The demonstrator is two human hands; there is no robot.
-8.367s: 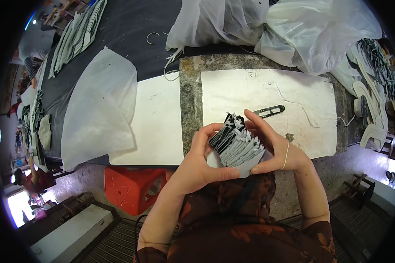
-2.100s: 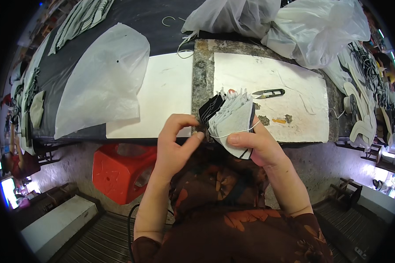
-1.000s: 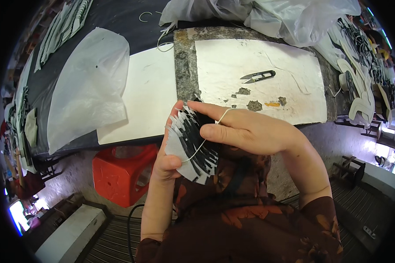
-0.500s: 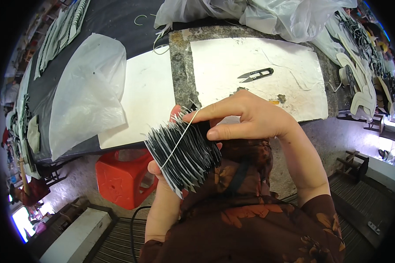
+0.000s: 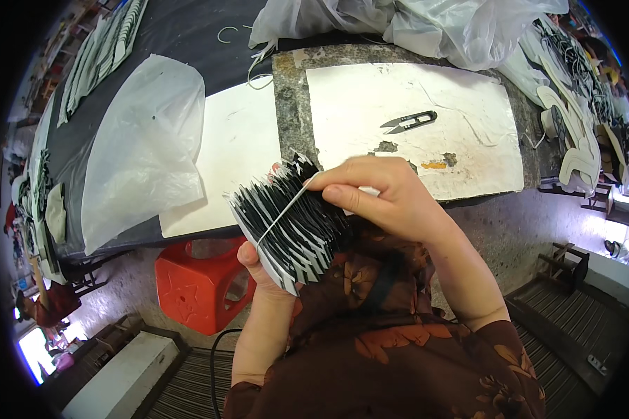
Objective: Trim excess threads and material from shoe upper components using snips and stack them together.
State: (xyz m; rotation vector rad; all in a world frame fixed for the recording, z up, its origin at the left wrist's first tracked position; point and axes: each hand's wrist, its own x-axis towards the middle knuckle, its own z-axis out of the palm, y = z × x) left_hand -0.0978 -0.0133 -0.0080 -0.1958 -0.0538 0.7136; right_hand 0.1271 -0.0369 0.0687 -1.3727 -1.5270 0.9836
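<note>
A thick bundle of thin black-and-white layered pieces (image 5: 300, 241) stands out in front of my body, edges fanned upward. My left hand (image 5: 264, 279) grips it from below and the left, thumb on its near left side, most fingers hidden behind. Across the top runs a thin white band (image 5: 281, 215), which looks like cord or elastic. My right hand (image 5: 391, 195) pinches that band at the bundle's far right edge between thumb and forefinger. Black thread snips (image 5: 410, 122) lie on the white sheet (image 5: 356, 91) beyond my right hand.
A translucent plastic bag (image 5: 143, 153) covers part of another white sheet (image 5: 241, 126) on the dark table. More crumpled plastic (image 5: 454, 31) lies at the back. Stacked cut pieces (image 5: 105, 59) sit far left, pale shaped pieces (image 5: 576, 143) far right. Below the table edge is a red stool (image 5: 189, 290).
My right thumb and forefinger have drawn together on the band at the bundle's far edge. The bundle has shifted and tilted slightly in my left hand.
</note>
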